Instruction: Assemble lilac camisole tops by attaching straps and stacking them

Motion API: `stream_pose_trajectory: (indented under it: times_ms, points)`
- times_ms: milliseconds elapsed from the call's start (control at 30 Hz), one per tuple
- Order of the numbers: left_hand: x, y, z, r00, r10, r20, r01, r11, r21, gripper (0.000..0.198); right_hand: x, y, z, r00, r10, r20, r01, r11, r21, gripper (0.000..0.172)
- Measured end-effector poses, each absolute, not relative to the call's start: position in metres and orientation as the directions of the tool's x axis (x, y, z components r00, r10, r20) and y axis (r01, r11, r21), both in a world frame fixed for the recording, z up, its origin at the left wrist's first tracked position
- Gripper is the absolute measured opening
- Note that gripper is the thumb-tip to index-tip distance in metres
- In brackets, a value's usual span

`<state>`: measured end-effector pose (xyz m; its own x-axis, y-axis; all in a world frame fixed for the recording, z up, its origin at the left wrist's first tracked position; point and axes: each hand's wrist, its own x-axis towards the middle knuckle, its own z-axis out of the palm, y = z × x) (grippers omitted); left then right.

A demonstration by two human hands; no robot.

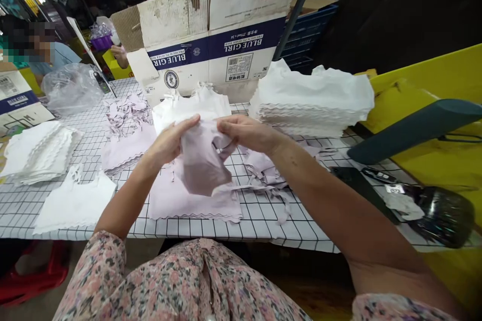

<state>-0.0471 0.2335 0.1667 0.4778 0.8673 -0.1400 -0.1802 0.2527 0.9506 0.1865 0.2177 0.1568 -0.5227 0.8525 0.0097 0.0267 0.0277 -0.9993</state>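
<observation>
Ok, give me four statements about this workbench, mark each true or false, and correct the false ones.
1. The left hand and right hand both hold a lilac garment. True.
2. The white garment stack sits inside the cardboard box. False: it lies outside the box, to the right of its front.
3. The tabletop cloth has a black grid on white. True.
4. A co-worker is at the far right. False: they are at the far left, beyond a clear plastic bag.
</observation>
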Motion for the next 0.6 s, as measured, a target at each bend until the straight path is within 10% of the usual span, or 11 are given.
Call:
stream_pose_trajectory:
  times_ms: [267,467,600]
  points:
    - [-0.057,0.241,0.175,0.396,0.912,-0.103,-0.302,0.236,0.924,0.037,0.199,0.224,0.144,0.104,0.901,0.422,0.203,0.396,-0.896,0.054]
    - [-0.047,0.246,0.175,0.392,0.917,-0.07,-0.374,0.229,0.899,0.033,0.175,0.201,0.123,-0.246,0.944,0.222,-0.149,0.189,-0.971,0.068]
    - [-0.049,0.257,0.17,0.295,0.954,-0.054,-0.406,0.176,0.897,0.037,0.171,0.206,0.131,-0.038,0.98,0.198,-0.201,0.186,-0.962,0.051]
